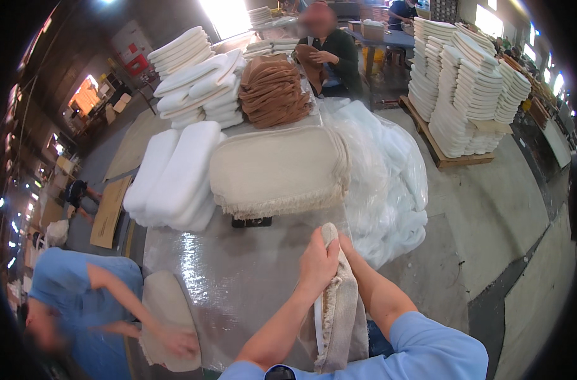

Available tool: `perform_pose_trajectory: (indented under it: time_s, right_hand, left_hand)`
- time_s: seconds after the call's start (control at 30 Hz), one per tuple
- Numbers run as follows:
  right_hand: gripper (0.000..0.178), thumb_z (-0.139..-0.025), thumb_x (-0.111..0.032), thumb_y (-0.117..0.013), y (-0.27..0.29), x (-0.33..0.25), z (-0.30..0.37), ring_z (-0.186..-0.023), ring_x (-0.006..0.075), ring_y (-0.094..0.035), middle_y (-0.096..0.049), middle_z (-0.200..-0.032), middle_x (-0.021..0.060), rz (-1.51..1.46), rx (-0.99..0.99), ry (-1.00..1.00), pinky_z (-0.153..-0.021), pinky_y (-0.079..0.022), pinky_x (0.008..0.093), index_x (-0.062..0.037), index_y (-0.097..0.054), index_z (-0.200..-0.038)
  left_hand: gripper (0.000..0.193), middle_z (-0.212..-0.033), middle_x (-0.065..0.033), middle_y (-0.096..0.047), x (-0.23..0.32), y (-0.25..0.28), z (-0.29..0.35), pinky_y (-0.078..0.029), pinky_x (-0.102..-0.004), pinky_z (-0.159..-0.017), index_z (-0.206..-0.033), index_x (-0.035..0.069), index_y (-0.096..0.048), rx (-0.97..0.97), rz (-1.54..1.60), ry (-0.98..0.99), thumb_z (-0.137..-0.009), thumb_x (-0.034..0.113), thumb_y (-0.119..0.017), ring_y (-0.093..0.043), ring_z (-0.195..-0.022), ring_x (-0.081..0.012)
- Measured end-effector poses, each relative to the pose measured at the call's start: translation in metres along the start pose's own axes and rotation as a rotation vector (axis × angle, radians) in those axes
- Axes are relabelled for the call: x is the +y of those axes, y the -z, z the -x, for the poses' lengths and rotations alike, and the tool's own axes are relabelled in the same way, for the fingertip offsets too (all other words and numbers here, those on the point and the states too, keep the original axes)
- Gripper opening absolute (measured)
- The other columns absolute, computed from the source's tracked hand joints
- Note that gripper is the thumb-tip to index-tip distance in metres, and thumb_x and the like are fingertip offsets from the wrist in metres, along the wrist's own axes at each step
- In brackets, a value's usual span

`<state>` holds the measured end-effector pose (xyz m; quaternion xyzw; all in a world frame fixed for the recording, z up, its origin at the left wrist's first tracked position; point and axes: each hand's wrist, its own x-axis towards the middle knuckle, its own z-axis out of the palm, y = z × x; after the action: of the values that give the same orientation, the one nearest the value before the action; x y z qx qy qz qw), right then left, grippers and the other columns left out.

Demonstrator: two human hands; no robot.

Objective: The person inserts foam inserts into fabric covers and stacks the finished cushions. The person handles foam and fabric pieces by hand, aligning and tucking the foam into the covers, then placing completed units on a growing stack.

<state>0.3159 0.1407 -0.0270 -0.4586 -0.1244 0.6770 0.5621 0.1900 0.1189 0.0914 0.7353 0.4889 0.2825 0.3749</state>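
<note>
While a beige cover (352,310) is clamped by left hand (317,261) and right hand (346,246) at the counter's (238,304) right edge, apparently half-finished, a beige stack (279,166) is left farther along that edge.

Bright windows (489,21) (glaring white) line the far right; grey floor (491,196) spreads below, a blue-topped table (396,39) behind.

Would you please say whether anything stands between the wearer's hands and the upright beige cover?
Nothing visible does: the left hand grips the beige cover near its far end; the right hand, partly hidden, is beside it.
</note>
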Motion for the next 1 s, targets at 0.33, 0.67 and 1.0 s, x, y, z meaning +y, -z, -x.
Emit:
perform_pose_trajectory:
  time_s: [0.33,0.67,1.0]
  right_hand:
    - [0.054,-0.113,-0.047,-0.045,0.01,0.074,0.04,-0.114,0.0228,-0.068,-0.073,-0.125,0.0104,0.438,0.072,0.271,-0.101,-0.052,0.0382,-0.0049,-0.065,-0.141]
    - [0.037,-0.111,-0.033,-0.055,-0.042,-0.073,0.044,-0.114,0.0126,-0.061,-0.073,-0.122,0.0031,0.419,-0.263,0.444,-0.099,-0.048,0.0303,-0.0082,-0.072,-0.132]
    - [0.02,-0.101,-0.021,-0.071,-0.033,-0.061,0.015,-0.082,0.0037,-0.053,-0.066,-0.096,-0.0038,0.393,-0.179,0.356,-0.07,-0.044,0.0229,-0.0043,-0.074,-0.111]
  left_hand:
    - [0.057,-0.128,-0.0324,-0.068,0.033,0.039,0.018,-0.054,-0.0485,-0.098,-0.147,-0.004,-0.047,0.048,0.078,0.041,-0.101,0.026,-0.062,-0.069,-0.116,-0.0457]
    - [0.064,-0.129,-0.0288,-0.068,-0.003,0.019,-0.014,-0.053,-0.049,-0.099,-0.148,-0.002,-0.048,-0.011,0.07,0.116,-0.095,0.03,-0.066,-0.068,-0.117,-0.0448]
    - [0.063,-0.122,-0.0287,-0.069,-0.021,-0.005,-0.019,-0.053,-0.051,-0.095,-0.144,-0.003,-0.049,0.016,0.132,0.091,-0.093,0.03,-0.064,-0.07,-0.108,-0.0442]
